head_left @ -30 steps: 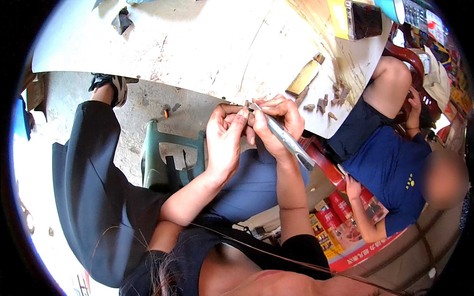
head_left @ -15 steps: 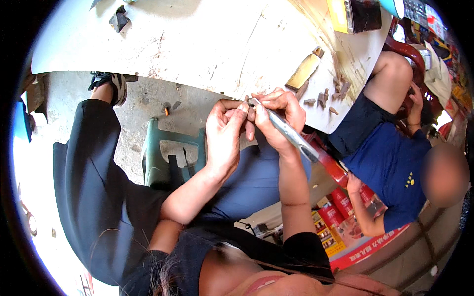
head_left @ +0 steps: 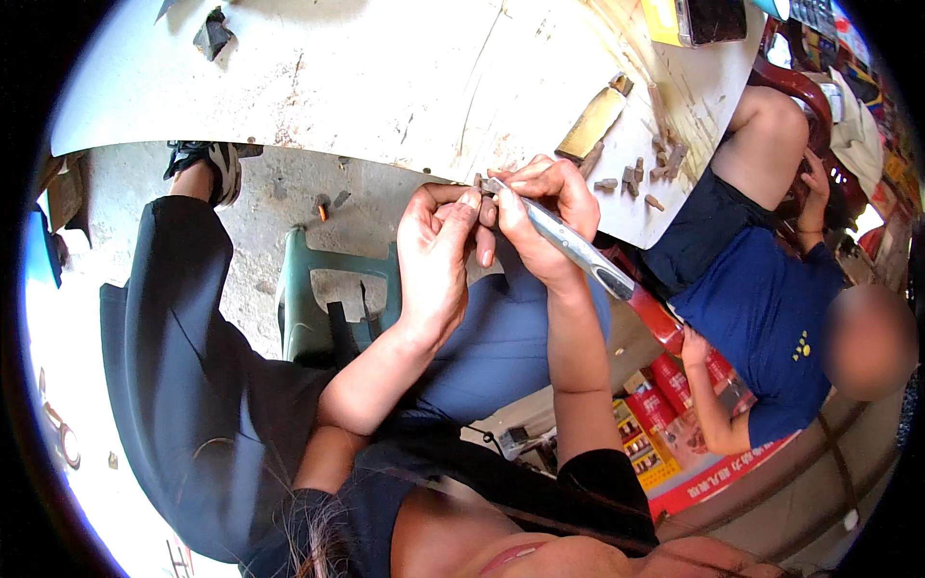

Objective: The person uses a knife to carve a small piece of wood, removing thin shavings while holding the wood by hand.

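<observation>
Change: both hands sit slightly higher against the bench edge than a moment before, still joined; grip unchanged.
Left hand [head_left: 438, 255]: curled, fingertips pinching a small dark piece [head_left: 477, 180], mostly hidden between thumb and forefinger.
Right hand [head_left: 540, 217]: closed around the knife [head_left: 568, 246], thumb pressed near the blade end.
Knife: pale grey handle running down and away from the bench edge past the right wrist; tip meeting the small dark piece at the left fingertips.
Small dark piece: just below the bench edge, touching both hands.
Bench [head_left: 385, 77]: pale, scratched top, curved near edge just above the hands.
Brown chips [head_left: 641, 178]: scattered on the bench to the right of the hands, near its edge.
Tan block [head_left: 593, 120]: flat on the bench, above the right hand and apart from it.
Dark scrap [head_left: 214, 34]: far corner of the bench, well apart from the hands.
Green stool [head_left: 332, 299]: on the floor under the bench edge, below the left hand.
Seated person [head_left: 761, 299]: blue shirt, beside the right end of the bench, one hand [head_left: 692, 347] on a red printed sheet [head_left: 684, 424].
</observation>
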### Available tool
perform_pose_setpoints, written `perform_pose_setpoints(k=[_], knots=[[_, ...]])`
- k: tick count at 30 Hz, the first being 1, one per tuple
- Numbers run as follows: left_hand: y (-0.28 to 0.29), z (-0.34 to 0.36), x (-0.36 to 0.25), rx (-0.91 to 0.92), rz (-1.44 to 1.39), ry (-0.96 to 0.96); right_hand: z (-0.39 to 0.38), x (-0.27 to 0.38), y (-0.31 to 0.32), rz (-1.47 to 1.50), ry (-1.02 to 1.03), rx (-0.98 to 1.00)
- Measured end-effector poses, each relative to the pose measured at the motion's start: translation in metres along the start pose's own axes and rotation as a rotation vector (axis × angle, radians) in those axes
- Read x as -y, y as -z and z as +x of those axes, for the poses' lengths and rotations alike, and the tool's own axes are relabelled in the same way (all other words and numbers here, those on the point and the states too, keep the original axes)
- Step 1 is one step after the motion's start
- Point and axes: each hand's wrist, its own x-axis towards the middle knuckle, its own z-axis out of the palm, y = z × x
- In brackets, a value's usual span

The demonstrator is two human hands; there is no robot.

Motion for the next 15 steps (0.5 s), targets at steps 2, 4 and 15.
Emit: perform_pose_setpoints(k=[2,4,15], knots=[[-0.0005,-0.0006,-0.0002,0.001,0.001,0.002,-0.0016,0.0007,-0.0004,-0.001,0.002,-0.004],[-0.0003,-0.0009,-0.0015,0.007,-0.003,0.007,-0.0002,0.0020,0.0010,-0.025,0.021,0.023],[0.0008,0.0012,-0.0033,0.022,-0.025,0.043,0.0058,0.0016,0.0034,-0.012,0.077,0.066]])
